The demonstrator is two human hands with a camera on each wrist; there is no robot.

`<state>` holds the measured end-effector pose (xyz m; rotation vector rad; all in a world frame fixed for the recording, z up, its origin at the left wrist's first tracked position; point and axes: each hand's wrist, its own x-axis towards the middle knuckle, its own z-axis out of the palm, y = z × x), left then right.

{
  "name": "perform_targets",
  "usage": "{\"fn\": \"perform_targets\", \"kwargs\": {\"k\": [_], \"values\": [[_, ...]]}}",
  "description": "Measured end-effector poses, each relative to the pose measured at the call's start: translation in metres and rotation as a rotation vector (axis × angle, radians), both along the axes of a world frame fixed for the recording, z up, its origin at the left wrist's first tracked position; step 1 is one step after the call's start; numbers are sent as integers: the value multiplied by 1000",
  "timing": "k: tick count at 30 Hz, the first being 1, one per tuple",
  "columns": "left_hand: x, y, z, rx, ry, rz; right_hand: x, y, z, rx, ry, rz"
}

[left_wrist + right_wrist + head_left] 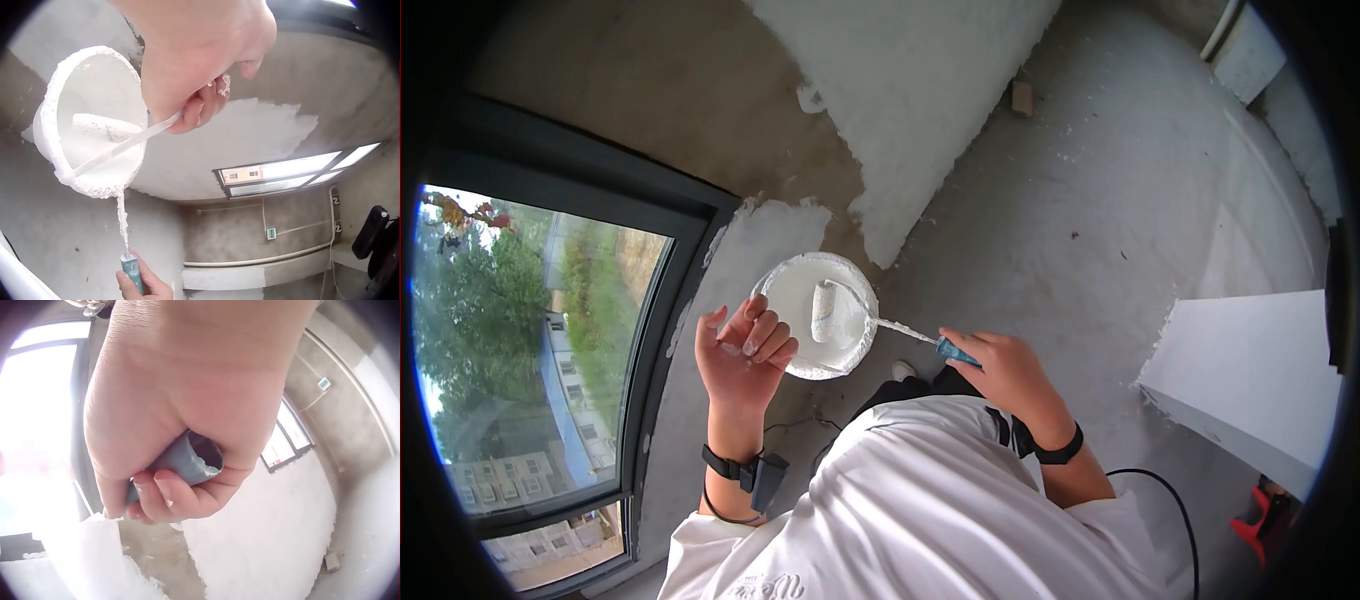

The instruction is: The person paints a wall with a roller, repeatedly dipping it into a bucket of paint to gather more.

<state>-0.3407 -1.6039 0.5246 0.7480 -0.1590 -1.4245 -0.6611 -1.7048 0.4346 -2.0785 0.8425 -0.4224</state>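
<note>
In the head view, a white bucket (pixel 792 290) with a paint-crusted rim hangs below the hands. My left hand (pixel 742 365) grips the bucket's pale strap handle (pixel 140 137) in curled fingers, as the left wrist view shows. White paint spots its fingertips. My right hand (pixel 1012 372) is wrapped round the blue grip (pixel 956 351) of a paint roller. The roller's caked shaft crosses the bucket rim, and its white sleeve (pixel 824 311) lies inside the bucket. In the right wrist view, the hollow grip end (pixel 205 453) pokes out of the fist.
A dark-framed window (pixel 690 250) is on the left. The wall ahead is part bare brown plaster (pixel 700 120), part white coating (pixel 910 90). A white box-like ledge (pixel 1250 370) stands right, near a red object (pixel 1250 525). A small block (pixel 1022 98) lies on the grey floor.
</note>
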Motion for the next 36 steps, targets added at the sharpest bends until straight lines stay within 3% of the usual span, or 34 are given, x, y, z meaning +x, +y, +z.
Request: {"fn": "perform_targets", "kwargs": {"k": [19, 23, 32, 36], "values": [[5, 6, -4, 42, 39, -41, 8, 10, -8, 25, 14, 15], [8, 15, -5, 49, 32, -12, 15, 24, -23, 62, -88, -29], [34, 41, -15, -45, 87, -111, 25, 71, 0, -45, 60, -77], [56, 67, -24, -74, 123, -162, 40, 110, -2, -33, -26, -128]]}}
